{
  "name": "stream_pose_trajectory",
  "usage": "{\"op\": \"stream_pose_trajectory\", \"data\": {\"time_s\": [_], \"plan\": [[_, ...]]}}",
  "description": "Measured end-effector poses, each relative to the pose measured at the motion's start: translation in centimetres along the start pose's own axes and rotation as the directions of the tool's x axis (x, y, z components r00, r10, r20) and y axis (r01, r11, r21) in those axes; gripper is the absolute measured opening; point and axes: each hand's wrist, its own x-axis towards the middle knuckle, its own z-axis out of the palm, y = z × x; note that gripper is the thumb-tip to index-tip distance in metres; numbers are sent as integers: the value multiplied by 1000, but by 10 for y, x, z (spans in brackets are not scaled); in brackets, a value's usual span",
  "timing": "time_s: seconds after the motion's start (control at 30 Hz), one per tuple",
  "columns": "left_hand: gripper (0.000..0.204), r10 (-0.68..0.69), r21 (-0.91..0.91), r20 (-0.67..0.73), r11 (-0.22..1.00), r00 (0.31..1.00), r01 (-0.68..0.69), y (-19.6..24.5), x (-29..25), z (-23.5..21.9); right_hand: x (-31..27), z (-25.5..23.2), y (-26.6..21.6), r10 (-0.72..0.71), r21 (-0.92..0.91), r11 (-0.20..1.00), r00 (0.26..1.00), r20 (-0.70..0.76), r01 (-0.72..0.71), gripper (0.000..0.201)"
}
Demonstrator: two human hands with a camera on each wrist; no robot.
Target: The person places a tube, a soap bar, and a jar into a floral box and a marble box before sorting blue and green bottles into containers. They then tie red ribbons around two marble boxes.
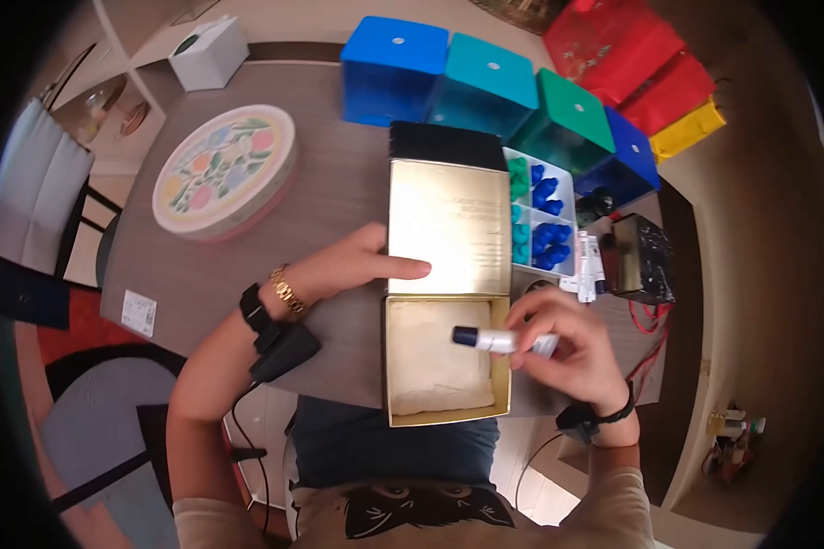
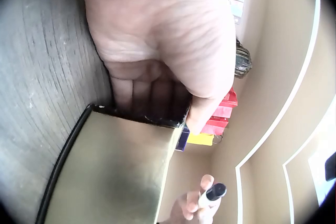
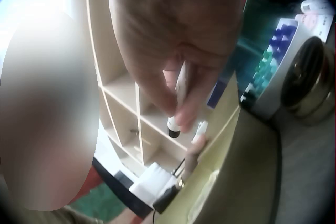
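A gold box [image 1: 394,366] stands at the table's near edge with its lid [image 1: 449,215] folded back; a pale lining covers its floor. My left hand [image 1: 357,261] grips the lid's left edge, thumb on the gold inner face and fingers behind it, as the left wrist view shows. Over the right part of the box, my right hand [image 1: 572,348] pinches a white tube [image 1: 494,341] with a dark cap pointing left. In the right wrist view the tube [image 3: 181,85] points downward between thumb and fingers, above the box wall.
A white divided tray [image 1: 542,220] of green and blue pieces lies right of the lid. Several blue and green boxes [image 1: 394,69] line the back. An oval floral tin [image 1: 224,169] stands left, a black box [image 1: 644,259] right. Red bags [image 1: 613,55] stand behind.
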Motion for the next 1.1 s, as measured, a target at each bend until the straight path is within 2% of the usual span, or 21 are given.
{"op": "stream_pose_trajectory", "data": {"time_s": [0.07, 0.17, 0.2, 0.23, 0.3, 0.43, 0.6, 0.7, 0.73, 0.77, 0.83, 0.9, 1.0, 1.1], "plan": [[52, -24, 16, 23, 1000, 999, 24, 2, 1, -2, 5, 21, -11, -81, -177, 980, 993, 87, 95, 20], [50, -23, 9, 26, 1000, 999, 23, -1, 1, -2, 7, 43, -1, -98, -291, 946, 983, 156, 141, 19], [49, -23, 8, 22, 1000, 999, 23, -4, 2, -3, 11, 46, 2, -160, -330, 920, 970, 183, 213, 17], [49, -20, 7, 22, 1000, 1000, 20, -5, 3, -3, 13, 50, 4, -143, -388, 896, 969, 203, 214, 18], [50, -13, 6, 3, 1000, 1000, 13, -4, 3, -2, 16, 52, 3, -93, -516, 832, 967, 235, 205, 20], [49, -18, 19, -10, 1000, 1000, 19, -6, 2, -1, 24, 57, 15, -254, -674, 646, 934, 252, 358, 28], [47, -12, 32, -15, 999, 1000, 13, -4, 0, 1, 23, 61, 9, -217, -792, 488, 930, 297, 367, 30], [46, -17, 45, -13, 999, 1000, 17, -3, 1, 1, 19, 38, 2, -288, -746, 592, 945, 157, 304, 28], [46, -9, 38, -14, 999, 1000, 10, -4, 1, 1, 16, 25, 3, -352, -817, 519, 934, 64, 251, 26], [46, -6, 30, -17, 1000, 1000, 6, -6, 0, 1, 15, 10, -3, -332, -820, 558, 940, -79, 128, 24], [45, -2, 23, -9, 1000, 1000, 3, -7, 1, 2, 10, -23, 5, -306, -887, 447, 912, -272, -115, 19], [44, -4, 28, -6, 1000, 1000, 4, -7, 2, 2, 6, -48, 21, -163, -843, 418, 884, -437, -339, 18], [44, -10, 50, -16, 999, 1000, 11, -4, 2, 2, -6, -74, 66, -17, -783, 469, 883, -470, -408, 29], [44, -21, 60, -25, 998, 999, 22, -2, 1, 4, -7, -78, 82, 146, -717, 503, 865, -480, -482, 39]]}}
